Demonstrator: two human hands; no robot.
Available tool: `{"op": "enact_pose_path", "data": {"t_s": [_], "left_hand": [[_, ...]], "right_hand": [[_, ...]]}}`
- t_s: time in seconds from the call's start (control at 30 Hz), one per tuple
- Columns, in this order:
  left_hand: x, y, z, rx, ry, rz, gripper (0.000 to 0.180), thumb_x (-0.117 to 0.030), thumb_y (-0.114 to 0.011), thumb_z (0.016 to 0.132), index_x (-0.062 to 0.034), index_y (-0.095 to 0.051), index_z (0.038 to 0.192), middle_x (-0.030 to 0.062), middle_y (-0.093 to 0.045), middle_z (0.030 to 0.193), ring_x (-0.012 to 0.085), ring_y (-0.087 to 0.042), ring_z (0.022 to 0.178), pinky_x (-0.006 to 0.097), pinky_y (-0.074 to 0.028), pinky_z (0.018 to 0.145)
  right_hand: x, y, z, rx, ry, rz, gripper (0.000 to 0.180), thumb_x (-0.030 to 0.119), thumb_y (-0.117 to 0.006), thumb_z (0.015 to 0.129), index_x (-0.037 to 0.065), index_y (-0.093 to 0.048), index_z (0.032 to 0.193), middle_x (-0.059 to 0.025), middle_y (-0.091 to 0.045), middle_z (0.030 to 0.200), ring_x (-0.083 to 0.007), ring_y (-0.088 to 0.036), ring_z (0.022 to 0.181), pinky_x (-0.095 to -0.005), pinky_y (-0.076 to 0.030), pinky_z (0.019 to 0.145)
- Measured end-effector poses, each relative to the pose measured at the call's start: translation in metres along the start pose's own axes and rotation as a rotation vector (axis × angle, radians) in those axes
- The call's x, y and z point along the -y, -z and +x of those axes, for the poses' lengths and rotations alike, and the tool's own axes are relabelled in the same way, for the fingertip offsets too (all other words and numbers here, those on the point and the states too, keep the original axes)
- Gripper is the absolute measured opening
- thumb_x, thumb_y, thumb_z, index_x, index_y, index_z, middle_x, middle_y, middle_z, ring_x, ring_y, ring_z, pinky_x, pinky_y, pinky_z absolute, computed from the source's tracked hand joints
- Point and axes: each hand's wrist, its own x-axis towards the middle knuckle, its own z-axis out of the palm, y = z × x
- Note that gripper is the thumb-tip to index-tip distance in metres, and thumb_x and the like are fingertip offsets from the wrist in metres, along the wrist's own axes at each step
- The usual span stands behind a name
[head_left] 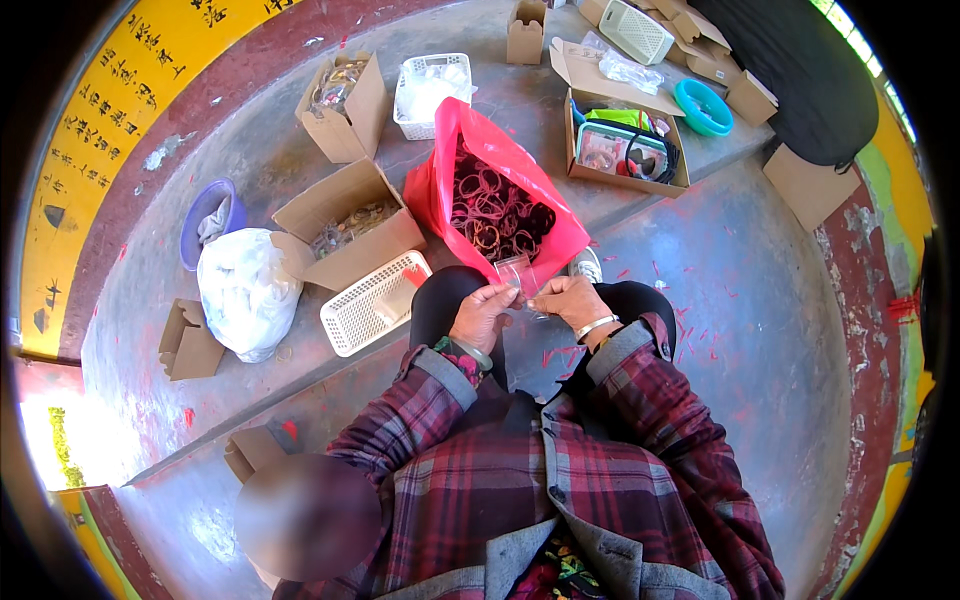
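A small clear plastic bag [515, 272] is pinched between my two hands, over the near edge of an open red plastic bag. My left hand [485, 315] grips its lower left side with thumb and fingers. The fingertips of my right hand [572, 302] close on its right side. Bangles circle both wrists. Inside the red bag [425, 195], just beyond my hands, lies a heap of thin dark red and black loops [495, 215] that look like hair ties. Whether the small clear bag contains anything is hard to make out.
Left of the red bag are an open carton [385, 240] of small packets and a cream basket [345, 325]. A stuffed white plastic bag [250, 290] sits farther left. Another filled carton [625, 185] stands far right. A step edge [270, 402] crosses the floor; red scraps lie about.
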Motion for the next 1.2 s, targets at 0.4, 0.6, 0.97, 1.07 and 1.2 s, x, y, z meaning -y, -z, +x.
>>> {"op": "enact_pose_path", "data": {"t_s": [0.4, 0.6, 0.97, 1.07, 1.2], "left_hand": [[0.004, 0.003, 0.002, -0.015, -0.036, -0.054, 0.009, -0.011, -0.064, 0.080, -0.0035, -0.062, 0.085, 0.0033, -0.062, 0.075, 0.0098, -0.054, 0.065, 0.023, -0.040, 0.056], [0.007, 0.002, 0.003, -0.009, -0.060, -0.032, 0.007, -0.012, -0.064, 0.080, -0.0058, -0.060, 0.078, 0.0013, -0.061, 0.072, 0.0080, -0.051, 0.058, 0.021, -0.040, 0.055], [-0.005, -0.014, -0.004, -0.074, -0.042, -0.057, 0.012, -0.017, -0.061, 0.083, -0.0051, -0.060, 0.088, 0.0022, -0.062, 0.082, 0.0096, -0.055, 0.064, 0.020, -0.041, 0.057], [0.002, -0.011, -0.001, -0.112, -0.100, 0.022, 0.017, -0.016, -0.062, 0.082, -0.0041, -0.058, 0.094, 0.0031, -0.062, 0.088, 0.0096, -0.057, 0.071, 0.020, -0.041, 0.059], [0.014, -0.004, -0.001, -0.130, -0.153, 0.357, 0.028, -0.018, -0.063, 0.082, -0.0009, -0.054, 0.102, 0.0058, -0.061, 0.092, 0.0102, -0.058, 0.080, 0.023, -0.047, 0.060]], "right_hand": [[0.004, -0.003, -0.004, 0.063, -0.056, 0.019, 0.019, 0.015, -0.071, 0.073, -0.002, -0.065, 0.078, -0.0014, -0.059, 0.065, -0.0083, -0.052, 0.059, -0.0232, -0.041, 0.055], [0.007, -0.002, -0.006, 0.124, -0.058, -0.067, 0.020, 0.017, -0.070, 0.074, -0.001, -0.066, 0.081, -0.0018, -0.060, 0.066, -0.0087, -0.054, 0.060, -0.0233, -0.042, 0.056], [-0.006, 0.000, -0.003, -0.030, 0.023, -0.110, 0.016, 0.016, -0.067, 0.072, 0.001, -0.066, 0.078, -0.0062, -0.063, 0.065, -0.0139, -0.058, 0.058, -0.0289, -0.044, 0.054], [0.003, -0.008, -0.008, -0.271, 0.167, -0.524, 0.012, 0.013, -0.064, 0.069, 0.002, -0.065, 0.074, -0.0109, -0.063, 0.065, -0.0220, -0.060, 0.059, -0.0338, -0.046, 0.055], [0.010, -0.019, -0.013, -0.475, 0.452, -0.870, 0.008, 0.012, -0.060, 0.068, 0.004, -0.059, 0.065, -0.0112, -0.059, 0.065, -0.0290, -0.059, 0.066, -0.0392, -0.045, 0.060]]}}
